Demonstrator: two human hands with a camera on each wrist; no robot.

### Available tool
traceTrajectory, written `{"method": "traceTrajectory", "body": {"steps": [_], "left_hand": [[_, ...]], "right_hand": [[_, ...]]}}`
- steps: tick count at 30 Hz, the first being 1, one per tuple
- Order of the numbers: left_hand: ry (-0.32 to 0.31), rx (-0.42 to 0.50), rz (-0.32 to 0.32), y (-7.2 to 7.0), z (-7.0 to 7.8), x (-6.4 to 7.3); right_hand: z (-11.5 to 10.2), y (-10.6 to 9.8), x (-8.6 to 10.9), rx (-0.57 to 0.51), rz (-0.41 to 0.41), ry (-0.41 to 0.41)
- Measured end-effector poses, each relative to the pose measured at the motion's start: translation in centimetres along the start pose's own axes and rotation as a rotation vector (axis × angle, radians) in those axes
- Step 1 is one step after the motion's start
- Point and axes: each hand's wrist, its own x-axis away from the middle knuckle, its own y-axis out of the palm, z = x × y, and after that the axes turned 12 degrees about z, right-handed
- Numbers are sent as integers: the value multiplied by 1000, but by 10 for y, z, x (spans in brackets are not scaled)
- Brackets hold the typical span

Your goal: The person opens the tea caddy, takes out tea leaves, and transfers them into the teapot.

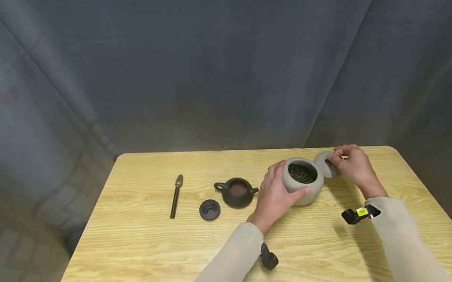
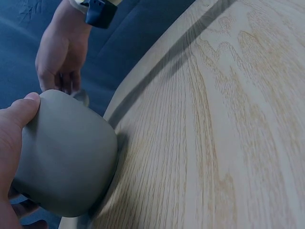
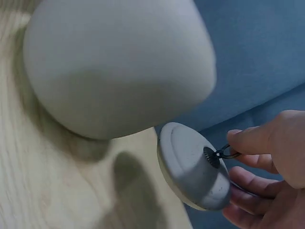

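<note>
My left hand (image 1: 274, 196) grips a round grey tea jar (image 1: 313, 192) from its left side, thumb across the front. The jar's mouth is uncovered, and dark dried leaves (image 1: 300, 174) show inside. In the left wrist view the jar (image 2: 71, 152) leans somewhat. Just right of it, my right hand (image 1: 355, 167) holds the grey jar lid (image 1: 323, 165) off the jar. The right wrist view shows my thumb and finger pinching the dark ring (image 3: 231, 155) on top of the lid (image 3: 183, 152). That lid is tilted and held above the table.
Left of the jar stands a small dark teapot (image 1: 238, 201) without its lid, spout toward my left hand. Its round dark lid (image 1: 210, 213) lies beside it. Farther left lies a slim spoon-like tool (image 1: 176, 197). Grey curtains (image 1: 199, 68) hang behind the wooden table (image 1: 139, 266).
</note>
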Motion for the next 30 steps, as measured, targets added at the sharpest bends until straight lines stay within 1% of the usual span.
{"method": "traceTrajectory", "body": {"steps": [5,10,16,24,30], "left_hand": [[0,4,0,0,-1,1],[-6,4,-5,1,-1,1],[-4,3,-9,0,-1,0],[-14,18,-17,-2,1,0],[-13,21,-11,-1,0,0]], "right_hand": [[8,12,-2,27,-21,21],[14,17,0,51,-36,39],[24,15,6,81,-36,90],[42,6,20,105,-48,114],[48,6,27,98,-47,125]]}}
